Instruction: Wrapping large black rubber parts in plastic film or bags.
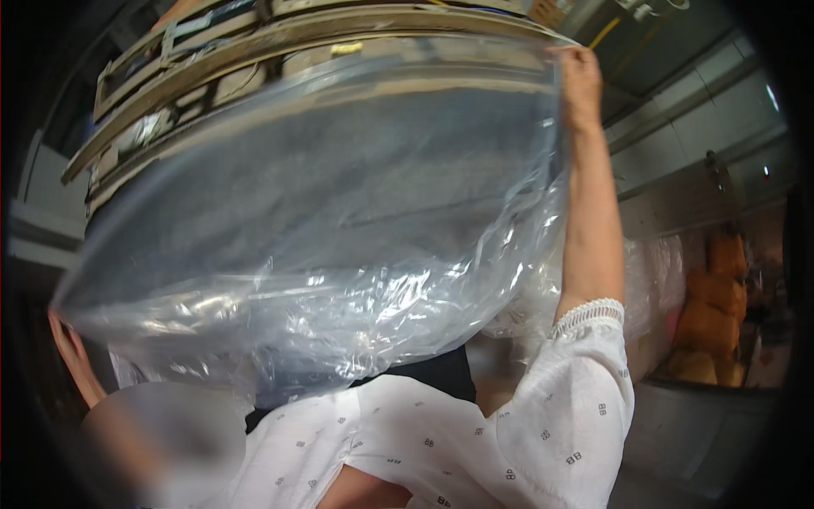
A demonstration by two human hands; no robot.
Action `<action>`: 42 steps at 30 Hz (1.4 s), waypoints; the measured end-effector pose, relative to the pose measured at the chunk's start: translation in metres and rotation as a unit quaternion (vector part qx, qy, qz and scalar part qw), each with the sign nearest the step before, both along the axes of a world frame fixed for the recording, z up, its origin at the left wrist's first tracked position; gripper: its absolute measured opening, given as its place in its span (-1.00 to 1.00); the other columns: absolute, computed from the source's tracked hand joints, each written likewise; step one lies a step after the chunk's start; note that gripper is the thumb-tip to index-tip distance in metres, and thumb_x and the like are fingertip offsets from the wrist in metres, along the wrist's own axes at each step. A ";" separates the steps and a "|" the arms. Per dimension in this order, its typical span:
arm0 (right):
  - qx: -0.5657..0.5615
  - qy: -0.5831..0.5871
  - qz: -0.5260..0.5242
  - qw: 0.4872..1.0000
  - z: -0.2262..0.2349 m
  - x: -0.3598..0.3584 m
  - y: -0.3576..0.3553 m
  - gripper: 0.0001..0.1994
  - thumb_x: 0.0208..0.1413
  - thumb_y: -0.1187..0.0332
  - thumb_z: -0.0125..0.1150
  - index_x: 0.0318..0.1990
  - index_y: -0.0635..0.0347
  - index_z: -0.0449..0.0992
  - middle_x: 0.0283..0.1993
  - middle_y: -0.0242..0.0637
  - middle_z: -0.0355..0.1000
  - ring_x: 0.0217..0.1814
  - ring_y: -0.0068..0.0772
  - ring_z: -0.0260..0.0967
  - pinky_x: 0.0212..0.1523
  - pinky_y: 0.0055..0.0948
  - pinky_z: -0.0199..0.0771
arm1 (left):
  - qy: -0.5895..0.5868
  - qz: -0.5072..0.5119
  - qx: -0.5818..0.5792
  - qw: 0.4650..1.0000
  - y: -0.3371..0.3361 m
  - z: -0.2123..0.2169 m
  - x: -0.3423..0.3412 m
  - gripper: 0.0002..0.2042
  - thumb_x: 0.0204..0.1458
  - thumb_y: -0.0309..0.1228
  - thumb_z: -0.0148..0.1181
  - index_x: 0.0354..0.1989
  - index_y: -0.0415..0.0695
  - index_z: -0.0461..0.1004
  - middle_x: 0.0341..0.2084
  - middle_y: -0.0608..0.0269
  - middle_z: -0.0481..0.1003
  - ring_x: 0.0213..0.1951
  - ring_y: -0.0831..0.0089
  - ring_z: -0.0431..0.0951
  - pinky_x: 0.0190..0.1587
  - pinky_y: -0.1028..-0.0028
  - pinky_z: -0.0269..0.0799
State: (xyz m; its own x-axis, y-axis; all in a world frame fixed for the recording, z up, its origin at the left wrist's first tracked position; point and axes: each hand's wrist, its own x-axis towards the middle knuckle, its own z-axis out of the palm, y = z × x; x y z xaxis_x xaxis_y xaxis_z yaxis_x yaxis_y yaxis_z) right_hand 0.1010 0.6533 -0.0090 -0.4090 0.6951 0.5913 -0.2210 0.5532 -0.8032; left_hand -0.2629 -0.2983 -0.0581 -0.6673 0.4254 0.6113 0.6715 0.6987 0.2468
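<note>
A large sheet of clear plastic film (398, 288), perhaps a big bag, hangs stretched between my two raised hands. Its upper part is pulled fairly smooth, while the lower part gathers in shiny folds near my body. At the upper right, my right hand (579, 81) pinches a corner of the film with the arm held nearly straight. My left hand (68, 343), at the far left, is closed on the opposite end of the film; its fingers show only in part. Through the plastic a dark grey surface (339, 161) can be seen.
Beyond the film runs a wooden rack (254, 42) with slats and small items on it. More crumpled clear plastic (653, 271) lies to the right, near stacked orange-brown bundles (712, 314). A pale panelled wall (678, 127) stands at the right.
</note>
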 end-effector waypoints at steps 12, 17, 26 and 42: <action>0.017 -0.114 -0.167 0.979 -0.088 0.010 0.055 -0.84 -0.01 0.35 0.19 -0.34 0.26 0.48 -0.45 -0.40 0.44 -0.39 -0.61 0.33 -0.32 -0.58 0.32 | -0.288 0.031 0.377 0.880 0.163 -0.138 -0.222 -0.68 0.13 -0.26 0.03 -0.07 -0.26 0.44 -0.13 0.33 0.45 -0.07 0.55 0.40 0.01 0.61 0.24; 0.033 -0.166 -0.167 0.971 -0.099 -0.031 0.054 -0.80 -0.05 0.31 0.22 -0.35 0.27 0.52 -0.47 -0.32 0.46 -0.41 -0.59 0.34 -0.32 -0.55 0.33 | -0.247 0.018 0.356 0.901 0.112 -0.082 -0.253 -0.66 0.09 -0.26 0.08 -0.04 -0.23 0.43 -0.12 0.29 0.46 -0.06 0.55 0.41 0.01 0.63 0.25; 0.095 -0.237 -0.345 0.903 -0.087 -0.026 0.060 -0.68 -0.22 0.18 0.28 -0.44 0.24 0.40 -0.28 -0.07 0.30 -0.19 -0.08 0.28 -0.09 -0.27 0.26 | -0.211 0.128 0.252 0.936 0.150 -0.105 -0.278 -0.59 0.01 -0.16 0.18 -0.11 -0.24 0.45 -0.19 0.27 0.47 -0.15 0.51 0.43 -0.05 0.57 0.28; 0.155 -0.431 -0.292 0.839 -0.071 -0.012 0.073 -0.42 0.12 -0.05 -0.24 -0.20 0.43 0.41 -0.06 0.22 0.28 0.01 0.17 0.20 0.07 -0.09 0.12 | -0.248 0.048 0.326 0.911 0.172 -0.156 -0.253 -0.60 0.12 -0.16 -0.01 -0.10 -0.29 0.42 -0.20 0.17 0.46 -0.16 0.40 0.42 -0.04 0.49 0.27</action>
State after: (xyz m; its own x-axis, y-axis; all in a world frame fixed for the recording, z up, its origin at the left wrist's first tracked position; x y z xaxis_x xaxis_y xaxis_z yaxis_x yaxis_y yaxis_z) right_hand 0.0890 0.7260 -0.0797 -0.4207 0.7936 0.4395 0.7506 0.5766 -0.3227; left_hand -0.5163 -0.1259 -0.2143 -0.9454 0.0053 0.3259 0.3076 0.3455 0.8866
